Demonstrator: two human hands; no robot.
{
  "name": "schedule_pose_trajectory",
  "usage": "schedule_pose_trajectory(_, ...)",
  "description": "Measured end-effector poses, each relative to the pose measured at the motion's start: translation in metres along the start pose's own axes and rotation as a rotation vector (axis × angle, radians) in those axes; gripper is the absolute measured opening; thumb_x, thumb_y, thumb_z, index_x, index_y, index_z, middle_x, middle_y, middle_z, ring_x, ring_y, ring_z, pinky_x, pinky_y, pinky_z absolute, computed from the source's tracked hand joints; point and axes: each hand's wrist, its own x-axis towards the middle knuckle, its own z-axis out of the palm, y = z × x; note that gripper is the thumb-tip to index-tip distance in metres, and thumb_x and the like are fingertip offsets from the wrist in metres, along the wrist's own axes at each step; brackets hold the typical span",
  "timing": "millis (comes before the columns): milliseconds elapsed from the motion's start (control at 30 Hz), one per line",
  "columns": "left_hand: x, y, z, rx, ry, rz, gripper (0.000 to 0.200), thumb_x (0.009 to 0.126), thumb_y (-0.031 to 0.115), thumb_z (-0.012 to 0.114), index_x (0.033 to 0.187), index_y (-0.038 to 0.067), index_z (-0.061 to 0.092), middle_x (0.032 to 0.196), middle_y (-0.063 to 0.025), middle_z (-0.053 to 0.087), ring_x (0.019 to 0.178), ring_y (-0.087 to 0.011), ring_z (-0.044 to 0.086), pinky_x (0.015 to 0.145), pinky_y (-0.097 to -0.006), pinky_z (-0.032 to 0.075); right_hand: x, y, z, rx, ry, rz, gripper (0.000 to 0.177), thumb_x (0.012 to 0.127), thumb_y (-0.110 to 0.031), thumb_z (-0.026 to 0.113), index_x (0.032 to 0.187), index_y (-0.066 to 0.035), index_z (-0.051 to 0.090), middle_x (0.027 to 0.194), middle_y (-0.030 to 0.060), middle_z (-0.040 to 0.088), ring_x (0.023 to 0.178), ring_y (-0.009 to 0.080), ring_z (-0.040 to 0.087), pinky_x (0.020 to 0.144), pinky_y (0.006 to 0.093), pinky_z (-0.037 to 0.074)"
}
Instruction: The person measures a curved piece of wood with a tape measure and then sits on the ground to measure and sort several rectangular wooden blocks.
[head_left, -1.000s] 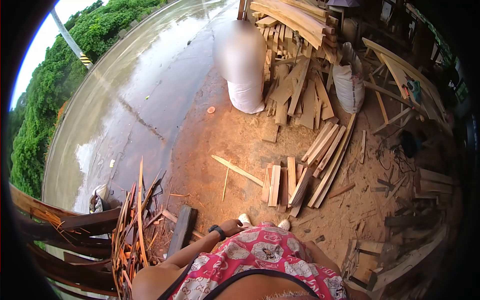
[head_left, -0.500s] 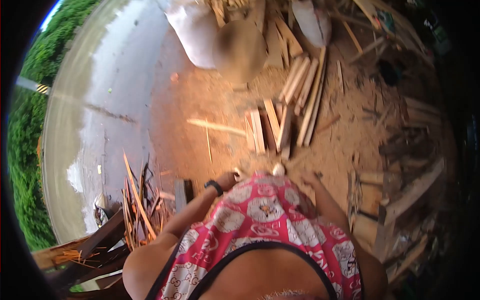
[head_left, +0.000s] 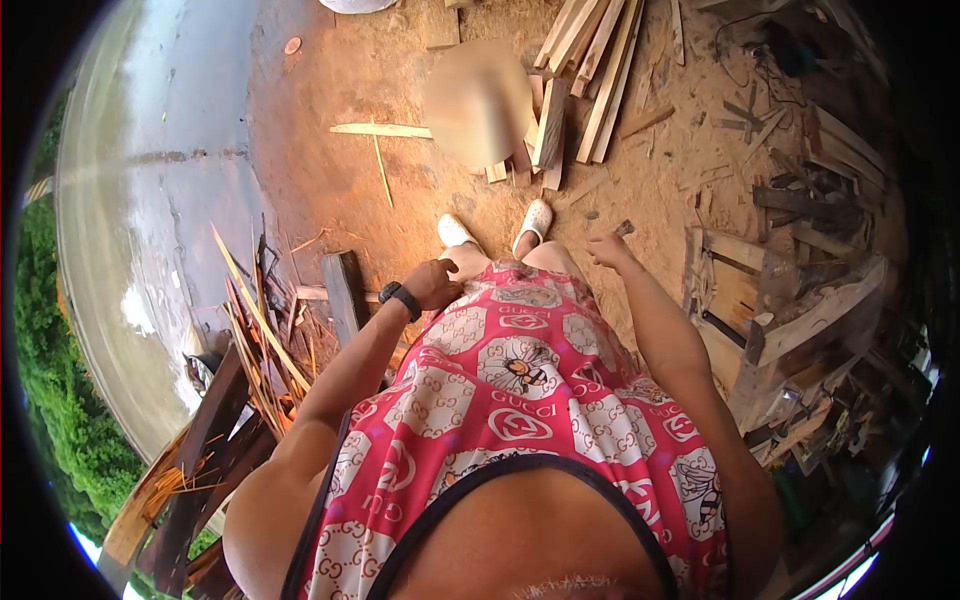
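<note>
My left hand (head_left: 433,285), with a dark watch (head_left: 400,299) on its wrist, hangs beside the front of my pink and white patterned top (head_left: 520,365). Its fingers are loosely bent, and no object shows in them. On the other side, my right hand (head_left: 608,251) hangs free by my leg, fingers slightly curled but apart, holding nothing visible. A small dark chip (head_left: 625,228) lies on the ground just past it. Between the hands are my feet in white shoes (head_left: 536,222).
Sawn wood strips (head_left: 607,80) lie in bundles ahead, partly behind a blurred round patch. A thin slat (head_left: 380,130) lies left of them. A dark post (head_left: 345,290) and splintered scraps (head_left: 262,320) stand at left. Wooden frames (head_left: 725,290) and offcuts crowd the right.
The view has tilted down, so the wood strips and ground sit higher in it and my feet show more fully. Both arms appear further out in front of my body.
</note>
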Motion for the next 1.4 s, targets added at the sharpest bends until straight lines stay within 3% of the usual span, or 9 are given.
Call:
schedule_pose_trajectory(100, 0.005, 0.004, 0.008, -0.023, -0.041, 0.007, 0.052, 0.081, 0.031, 0.070, 0.116, -0.007, 0.065, 0.096, -0.0258, 0.072, 0.092, -0.0371, 0.071, 0.082, -0.0420, 0.056, 0.000, -0.025, -0.004, 0.223, 0.086, 0.107, 0.040, 0.087, -0.029, 0.069, 0.115, -0.002, 0.070, 0.085, 0.0088, 0.073, 0.067, 0.0168, 0.068, 0.059, 0.0324, 0.053)
schedule_pose_trajectory(300, -0.008, 0.003, 0.011, -0.028, -0.069, 0.002, 0.046, 0.080, 0.026, 0.068, 0.113, -0.005, 0.066, 0.096, -0.0244, 0.071, 0.091, -0.0370, 0.070, 0.082, -0.0419, 0.056, 0.004, -0.081, 0.010, 0.103, 0.174, -0.021, 0.047, 0.086, -0.035, 0.072, 0.118, -0.001, 0.069, 0.105, 0.0147, 0.074, 0.081, 0.0205, 0.072, 0.077, 0.0333, 0.057)
schedule_pose_trajectory(433, 0.009, 0.013, 0.014, 0.013, -0.078, 0.060, 0.035, 0.080, 0.025, 0.066, 0.104, -0.001, 0.069, 0.096, -0.0227, 0.071, 0.089, -0.0379, 0.069, 0.081, -0.0432, 0.055, 0.016, -0.091, 0.005, 0.231, 0.010, 0.034, 0.049, 0.085, -0.037, 0.074, 0.119, -0.003, 0.069, 0.114, 0.0163, 0.072, 0.099, 0.0254, 0.071, 0.087, 0.0351, 0.055)
schedule_pose_trajectory(667, 0.012, 0.042, 0.017, -0.135, -0.167, -0.016, 0.032, 0.081, 0.028, 0.064, 0.089, -0.002, 0.068, 0.092, -0.0258, 0.069, 0.090, -0.0428, 0.067, 0.080, -0.0468, 0.054, 0.039, -0.053, 0.017, 0.042, 0.009, -0.020, 0.045, 0.085, -0.035, 0.074, 0.117, -0.004, 0.071, 0.112, 0.0164, 0.072, 0.093, 0.0234, 0.072, 0.082, 0.0344, 0.057)
schedule_pose_trajectory(1067, 0.034, 0.032, 0.035, -0.129, 0.029, 0.022, 0.027, 0.078, 0.017, 0.062, 0.096, -0.003, 0.067, 0.086, -0.0232, 0.069, 0.085, -0.0391, 0.067, 0.078, -0.0441, 0.053, 0.088, -0.040, -0.022, 0.090, -0.032, 0.114, 0.043, 0.090, -0.026, 0.071, 0.126, -0.003, 0.065, 0.107, 0.0129, 0.074, 0.090, 0.0184, 0.072, 0.075, 0.0319, 0.057)
schedule_pose_trajectory(1133, 0.050, 0.040, 0.021, 0.081, 0.156, 0.164, 0.023, 0.077, 0.012, 0.060, 0.094, -0.003, 0.065, 0.083, -0.0229, 0.067, 0.084, -0.0390, 0.066, 0.076, -0.0444, 0.053, 0.118, -0.031, -0.011, 0.147, 0.029, 0.057, 0.042, 0.090, -0.025, 0.071, 0.125, -0.002, 0.065, 0.107, 0.0137, 0.074, 0.090, 0.0181, 0.071, 0.075, 0.0317, 0.057)
schedule_pose_trajectory(1267, 0.146, -0.026, 0.016, 0.044, 0.053, 0.222, 0.021, 0.083, 0.012, 0.056, 0.095, -0.003, 0.066, 0.082, -0.0246, 0.068, 0.082, -0.0410, 0.067, 0.077, -0.0477, 0.053, 0.181, -0.055, 0.010, 0.163, 0.088, 0.048, 0.041, 0.087, -0.026, 0.074, 0.120, -0.001, 0.068, 0.105, 0.0161, 0.073, 0.090, 0.0193, 0.071, 0.076, 0.0326, 0.057)
schedule_pose_trajectory(1300, 0.169, -0.028, 0.004, -0.113, 0.059, -0.007, 0.023, 0.084, 0.010, 0.054, 0.098, -0.002, 0.068, 0.087, -0.0252, 0.069, 0.085, -0.0404, 0.068, 0.078, -0.0472, 0.053, 0.211, -0.049, 0.026, 0.148, 0.096, 0.060, 0.042, 0.086, -0.027, 0.075, 0.119, -0.001, 0.068, 0.105, 0.0163, 0.073, 0.091, 0.0207, 0.071, 0.078, 0.0337, 0.057)
schedule_pose_trajectory(1400, 0.239, -0.074, -0.004, -0.054, 0.144, 0.007, 0.032, 0.082, 0.008, 0.053, 0.110, 0.001, 0.068, 0.109, -0.0249, 0.068, 0.102, -0.0371, 0.066, 0.090, -0.0433, 0.053, 0.239, -0.069, 0.040, -0.016, 0.112, -0.011, 0.047, 0.084, -0.033, 0.076, 0.119, -0.003, 0.068, 0.113, 0.0175, 0.071, 0.106, 0.0258, 0.068, 0.092, 0.0385, 0.053)
